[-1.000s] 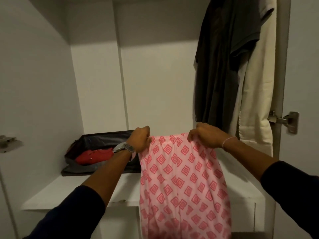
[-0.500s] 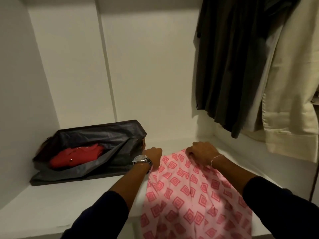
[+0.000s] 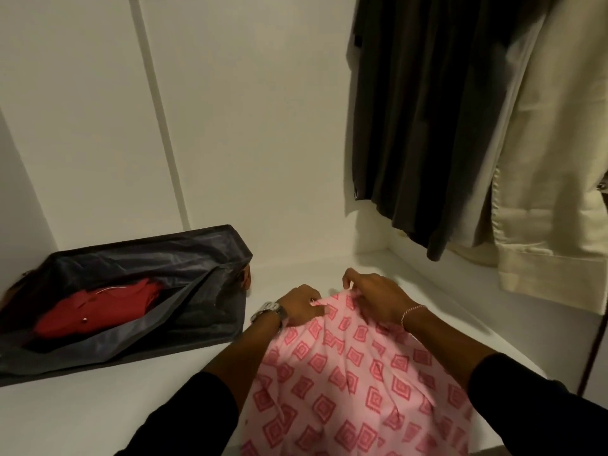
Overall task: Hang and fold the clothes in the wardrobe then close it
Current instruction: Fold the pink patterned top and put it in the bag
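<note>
Both hands hold the top edge of the pink patterned cloth (image 3: 355, 383) against the white shelf (image 3: 98, 409) — left hand (image 3: 301, 309) and right hand (image 3: 375, 299) with fingers curled, seemingly pinching it, so it lies flat for folding — beside the dark bag (image 3: 131, 291) holding a red garment (image 3: 95, 311).

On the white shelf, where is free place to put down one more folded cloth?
Bare shelf lies in front of the dark bag, left of the pink cloth. A strip lies behind the right hand, under the hanging clothes. The middle, with the left hand, is crowded.
</note>
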